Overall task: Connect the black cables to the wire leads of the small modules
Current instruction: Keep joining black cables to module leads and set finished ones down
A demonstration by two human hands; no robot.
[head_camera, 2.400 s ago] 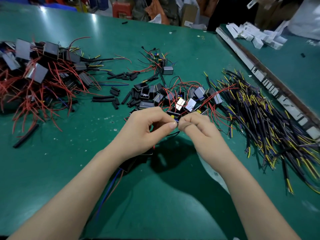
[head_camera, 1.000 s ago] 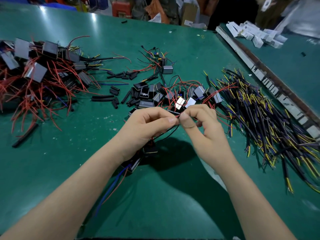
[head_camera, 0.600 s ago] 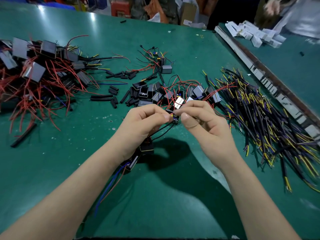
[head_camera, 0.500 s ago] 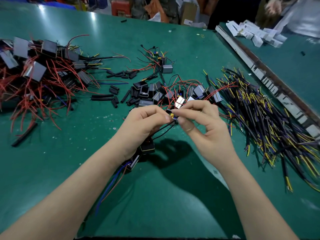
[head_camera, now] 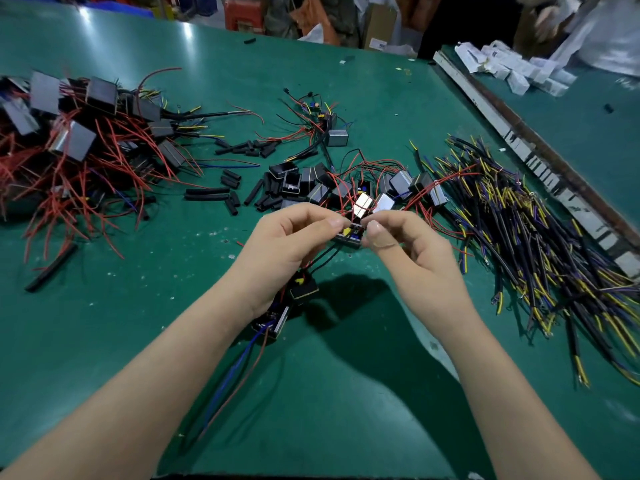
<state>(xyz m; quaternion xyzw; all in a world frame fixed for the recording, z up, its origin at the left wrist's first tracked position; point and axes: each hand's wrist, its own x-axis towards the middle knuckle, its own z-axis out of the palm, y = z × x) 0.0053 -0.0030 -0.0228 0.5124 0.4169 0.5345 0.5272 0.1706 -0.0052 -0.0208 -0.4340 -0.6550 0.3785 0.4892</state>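
My left hand (head_camera: 287,247) and my right hand (head_camera: 412,251) meet above the middle of the green table (head_camera: 104,306). Both pinch fine wire ends between thumb and forefinger, just over a small black module (head_camera: 349,235); which wire each holds is too small to tell. Thin black wires run down from the pinch to another small module (head_camera: 303,287) that hangs under my left palm. A further module (head_camera: 273,323) lies below my left wrist with blue and red leads (head_camera: 228,386) trailing toward me. Black cables with yellow and blue ends (head_camera: 519,230) are piled to the right.
A cluster of small modules with red leads (head_camera: 346,188) lies just beyond my hands. Black sleeve pieces (head_camera: 228,195) are scattered left of it. A big heap of modules and red wires (head_camera: 76,150) fills the far left. A metal rail (head_camera: 540,161) borders the right side.
My hands have stayed together at the wire ends, drifting slightly away from me. My right-hand fingers have shifted their pinch, and the hanging module under my left palm has swung a little.
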